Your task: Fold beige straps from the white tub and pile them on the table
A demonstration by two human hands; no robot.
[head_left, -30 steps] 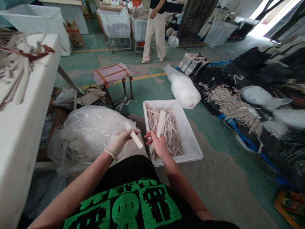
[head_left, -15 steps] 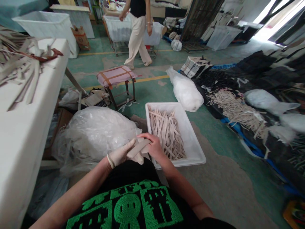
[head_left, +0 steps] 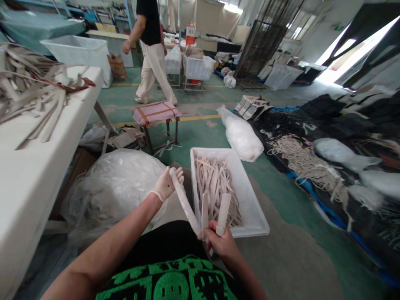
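Observation:
A pale beige strap [head_left: 185,203] runs slantwise between my two hands. My left hand [head_left: 166,184], in a thin whitish glove, holds its upper end under the thumb, palm up with the fingers loosely curled. Bare and lower down, my right hand [head_left: 219,241] is closed around the strap's other end. Flat beige strap pieces also stick up from that fist, one of them a wider strip [head_left: 223,211]. Just beyond the right hand stands a white plastic bin [head_left: 250,204] with a heap of similar beige straps [head_left: 215,179] in it.
A white table [head_left: 75,100] with piled strips borders the left. Beneath and beside it bulges a clear plastic bag [head_left: 115,179]. Ahead are a pink-topped stool [head_left: 156,113] and a white sack [head_left: 242,135]. Cords [head_left: 300,156] lie to the right. A person [head_left: 151,54] walks farther back.
My hands have moved apart, the right one down and toward me, drawing the strap out between them. The walking person has moved left. The view has tilted up slightly.

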